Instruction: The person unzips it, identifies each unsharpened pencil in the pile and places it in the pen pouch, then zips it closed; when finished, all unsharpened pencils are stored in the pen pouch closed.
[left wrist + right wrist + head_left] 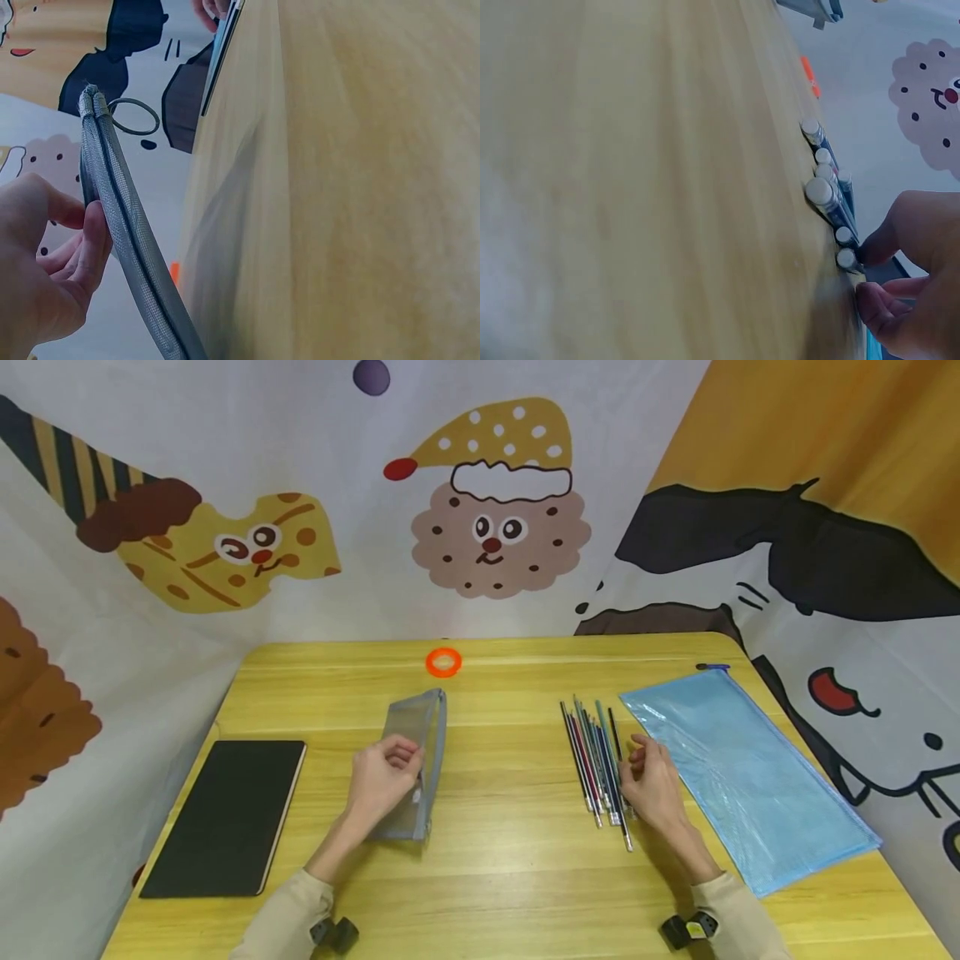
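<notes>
My left hand (386,777) pinches one side of a grey mesh zippered pencil pouch (432,760) between thumb and forefinger. The pouch stands tilted up on its side, its zipper edge and end loop (135,116) showing in the left wrist view. A bundle of pencils (592,760), dark, red and teal with white eraser ends (819,191), lies on the table. At the bundle's right side is my right hand (654,781), with bent fingers on either side of the outermost pencil (846,260); I cannot tell whether they grip it.
A black notebook (225,818) lies on the left of the wooden table (495,893). At the back is an orange ring (444,662). A blue translucent zip bag (742,768) lies to the right, beside my right forearm, with a purple-and-black item (712,667) at its top corner.
</notes>
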A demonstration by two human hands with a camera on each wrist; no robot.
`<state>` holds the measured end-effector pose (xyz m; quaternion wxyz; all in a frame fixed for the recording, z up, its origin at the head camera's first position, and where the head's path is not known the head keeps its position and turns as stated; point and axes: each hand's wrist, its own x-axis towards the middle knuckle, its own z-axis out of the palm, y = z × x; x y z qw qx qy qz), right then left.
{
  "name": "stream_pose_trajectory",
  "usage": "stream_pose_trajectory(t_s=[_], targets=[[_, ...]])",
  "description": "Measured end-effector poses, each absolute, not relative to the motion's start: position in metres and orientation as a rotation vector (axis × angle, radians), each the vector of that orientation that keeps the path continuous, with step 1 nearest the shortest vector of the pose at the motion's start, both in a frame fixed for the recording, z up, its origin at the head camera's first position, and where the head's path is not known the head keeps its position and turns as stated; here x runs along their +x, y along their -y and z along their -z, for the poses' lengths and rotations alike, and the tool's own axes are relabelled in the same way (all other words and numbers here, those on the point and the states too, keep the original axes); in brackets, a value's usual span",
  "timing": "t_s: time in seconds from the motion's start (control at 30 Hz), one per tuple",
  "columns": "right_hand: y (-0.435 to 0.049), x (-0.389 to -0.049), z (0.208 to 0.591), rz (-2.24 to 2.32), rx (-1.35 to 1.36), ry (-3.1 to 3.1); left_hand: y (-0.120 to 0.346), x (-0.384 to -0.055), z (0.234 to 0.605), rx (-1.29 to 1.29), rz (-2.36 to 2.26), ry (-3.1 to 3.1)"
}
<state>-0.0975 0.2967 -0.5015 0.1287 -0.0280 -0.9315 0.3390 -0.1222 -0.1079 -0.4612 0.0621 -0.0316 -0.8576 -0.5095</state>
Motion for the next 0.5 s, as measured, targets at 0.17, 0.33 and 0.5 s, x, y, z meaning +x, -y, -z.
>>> stream_pose_trajectory(t_s=[0.17,0.33,0.5], targets=[[-0.2985,-0.0982,0.5007,-0.961,-0.114,2.754,0.1086,-0.123,0.4618,-0.089,1.551,2.59],[-0.2986,-0.0993,0.4989,-0.924,-0.114,2.746,0.1097,-0.1229,0.4608,-0.094,1.55,2.588],[-0.2991,-0.1001,0.4963,-0.876,-0.094,2.763,0.1116,-0.1236,0.4621,-0.087,1.535,2.59]])
